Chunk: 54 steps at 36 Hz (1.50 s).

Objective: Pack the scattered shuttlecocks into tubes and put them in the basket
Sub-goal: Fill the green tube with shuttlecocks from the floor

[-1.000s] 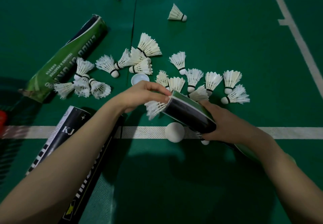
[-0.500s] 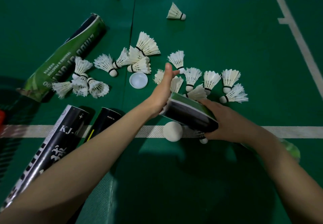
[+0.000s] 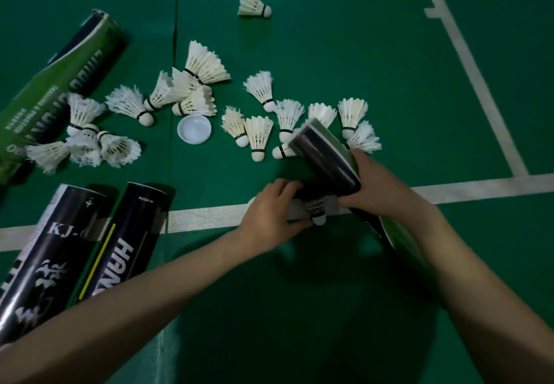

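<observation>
The right hand (image 3: 380, 185) has its grip wrapped round the held tube (image 3: 325, 158), fingers curled about its dark wall. The tube is off the floor and tilted, its open mouth pointing up and away; I cannot see how full it is. Just beside it the left hand (image 3: 269, 212) lies cupped, knuckles up, on the white line (image 3: 204, 218). A pale rim shows at its left edge, but whether the grip pinches that or only covers it I cannot tell. One shuttlecock (image 3: 318, 214) lies on the line, touching the thumb tip, under the tube.

Beyond the tube mouth, loose shuttlecocks (image 3: 260, 134) lie in a row on the floor (image 3: 359, 53), with a white lid (image 3: 194, 129) to their left. A second cluster (image 3: 87, 143) lies further left against a green tube (image 3: 60, 83), and two strays sit towards the far side. Two black tubes (image 3: 51, 251) (image 3: 120, 242) lie at the near left.

I judge the task to be early. Most shuttlecocks are still unpacked, no tube is visibly capped, and no basket is in view. Filling, capping and carrying are nearly all left.
</observation>
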Available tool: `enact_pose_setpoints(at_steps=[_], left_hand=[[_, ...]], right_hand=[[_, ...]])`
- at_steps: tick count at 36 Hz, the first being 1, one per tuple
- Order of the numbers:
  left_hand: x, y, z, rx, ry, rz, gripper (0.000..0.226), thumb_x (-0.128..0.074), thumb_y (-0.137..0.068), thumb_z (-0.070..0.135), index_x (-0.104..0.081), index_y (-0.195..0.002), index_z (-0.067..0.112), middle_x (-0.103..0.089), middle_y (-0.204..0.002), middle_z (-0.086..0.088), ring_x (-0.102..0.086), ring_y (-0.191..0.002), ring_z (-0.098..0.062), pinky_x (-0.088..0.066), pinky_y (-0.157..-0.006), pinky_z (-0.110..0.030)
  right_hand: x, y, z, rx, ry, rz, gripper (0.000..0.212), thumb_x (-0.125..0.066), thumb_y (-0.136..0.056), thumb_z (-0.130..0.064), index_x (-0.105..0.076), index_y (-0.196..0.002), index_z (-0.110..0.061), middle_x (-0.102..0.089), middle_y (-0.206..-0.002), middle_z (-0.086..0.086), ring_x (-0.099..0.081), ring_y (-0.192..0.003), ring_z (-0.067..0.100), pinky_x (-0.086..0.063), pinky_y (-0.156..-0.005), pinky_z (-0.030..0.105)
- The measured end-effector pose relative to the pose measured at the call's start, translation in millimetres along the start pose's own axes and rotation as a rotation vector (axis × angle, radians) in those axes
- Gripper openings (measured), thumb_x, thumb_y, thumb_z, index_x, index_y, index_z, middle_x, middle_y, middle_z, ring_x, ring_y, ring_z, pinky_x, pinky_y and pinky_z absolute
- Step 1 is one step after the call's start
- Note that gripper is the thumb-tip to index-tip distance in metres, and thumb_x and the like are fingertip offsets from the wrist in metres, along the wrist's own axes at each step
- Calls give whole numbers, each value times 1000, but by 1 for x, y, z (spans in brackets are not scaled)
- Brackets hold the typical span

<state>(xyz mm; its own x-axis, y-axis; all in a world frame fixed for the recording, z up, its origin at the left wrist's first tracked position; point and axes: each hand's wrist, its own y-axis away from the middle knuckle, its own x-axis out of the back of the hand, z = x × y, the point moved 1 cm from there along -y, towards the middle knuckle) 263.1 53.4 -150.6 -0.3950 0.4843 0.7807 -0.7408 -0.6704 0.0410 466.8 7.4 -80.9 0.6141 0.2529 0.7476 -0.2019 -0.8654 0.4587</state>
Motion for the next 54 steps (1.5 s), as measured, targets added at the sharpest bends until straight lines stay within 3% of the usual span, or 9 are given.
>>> enact_pose_setpoints(at_steps=[7,15,18,28,33,39,45,49,54], left_hand=[[-11,-15,13,-68,-206,109,55,-62,-73,43,-48,-112,6,-61,-101,-15,-58,-90,-34,-46,-79,-37],[12,-17,10,144,343,31,21,-73,-76,6,-57,-90,4,-62,-78,-4,-56,-71,-14,-42,-65,-29],[35,-13,2,302,575,212,25,-70,-78,-3,-55,-97,6,-60,-72,5,-55,-61,7,-40,-63,-9],[103,-18,-34,429,851,695,26,-59,-90,4,-53,-94,28,-50,-76,8,-53,-78,-9,-47,-83,-25],[103,-19,-25,310,827,607,24,-59,-89,1,-53,-105,18,-56,-85,5,-57,-87,-13,-49,-90,-32],[103,-16,-17,220,874,454,36,-42,-91,-11,-52,-96,23,-55,-91,9,-55,-79,6,-44,-78,-15],[96,-11,-11,210,843,378,31,-41,-91,25,-45,-121,23,-52,-116,8,-52,-97,6,-41,-96,-27],[93,-10,-1,191,604,408,54,-35,-98,39,-23,-146,18,-26,-144,11,-25,-119,27,-20,-102,-1],[90,-14,-1,206,512,355,61,-32,-96,49,-17,-150,25,-19,-156,9,-11,-143,-3,-10,-117,-27]], right_hand=[[5,0,4,-7,-27,65,88,-78,-68,-25,-26,-138,-19,-51,-120,7,-56,-98,26,-54,-81,43],[5,3,8,-4,-42,64,82,-79,-68,-23,-30,-133,-17,-51,-112,5,-56,-92,23,-48,-74,31],[4,3,8,7,-54,50,83,-80,-67,-23,-31,-134,-17,-51,-115,5,-55,-95,22,-48,-75,31],[-7,0,-15,61,-4,-84,106,-79,-71,-22,-8,-149,-21,-41,-126,4,-51,-96,19,-54,-77,34],[-12,-3,-25,140,0,-123,100,-82,-65,-34,-21,-143,-27,-49,-125,2,-56,-99,18,-54,-83,37],[-7,0,-26,176,-12,-84,100,-81,-66,-35,-20,-144,-28,-46,-124,-2,-54,-101,17,-53,-85,37],[-8,3,-27,198,-32,-80,99,-80,-63,-41,-22,-142,-30,-49,-127,-1,-55,-103,16,-52,-89,38],[-7,4,-31,206,-23,-82,102,-80,-66,-37,-18,-146,-28,-47,-131,-1,-54,-105,16,-50,-91,37],[-7,3,-37,220,1,-68,104,-80,-65,-37,-16,-147,-25,-44,-131,-1,-52,-107,17,-49,-93,39]])
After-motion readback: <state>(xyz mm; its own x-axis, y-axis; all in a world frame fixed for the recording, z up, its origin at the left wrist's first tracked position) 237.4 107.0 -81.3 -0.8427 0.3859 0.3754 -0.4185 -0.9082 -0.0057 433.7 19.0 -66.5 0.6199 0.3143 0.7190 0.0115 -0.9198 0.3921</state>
